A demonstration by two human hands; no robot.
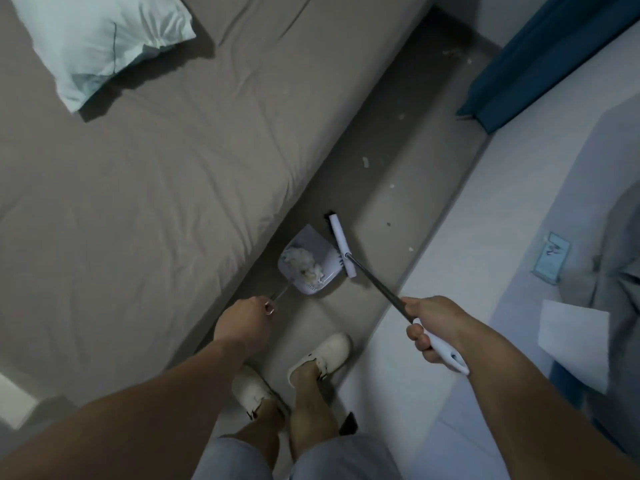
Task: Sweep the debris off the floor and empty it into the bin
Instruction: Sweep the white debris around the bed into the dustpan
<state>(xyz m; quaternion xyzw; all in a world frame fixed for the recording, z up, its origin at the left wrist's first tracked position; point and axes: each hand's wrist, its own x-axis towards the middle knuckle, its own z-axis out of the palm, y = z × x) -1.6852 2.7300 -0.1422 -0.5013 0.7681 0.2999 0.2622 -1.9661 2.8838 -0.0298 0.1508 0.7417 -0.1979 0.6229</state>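
My left hand (246,317) grips the thin metal handle of a pale dustpan (311,252) that rests on the floor strip beside the bed. A heap of white crumpled debris (304,268) lies inside the pan. In my right hand (429,327) is the broom's white grip, its dark pole running up-left to the white broom head (341,245), which sits right at the pan's open edge. Small white scraps (365,162) lie scattered on the floor farther ahead, with more scraps (450,51) near the far wall.
A bed with a taupe sheet (149,161) and a pale pillow (100,43) borders the floor strip on the left. A white surface (519,209) with cloth and papers borders it on the right. A blue curtain (540,53) hangs at the far right. My slippered feet (318,355) stand behind the pan.
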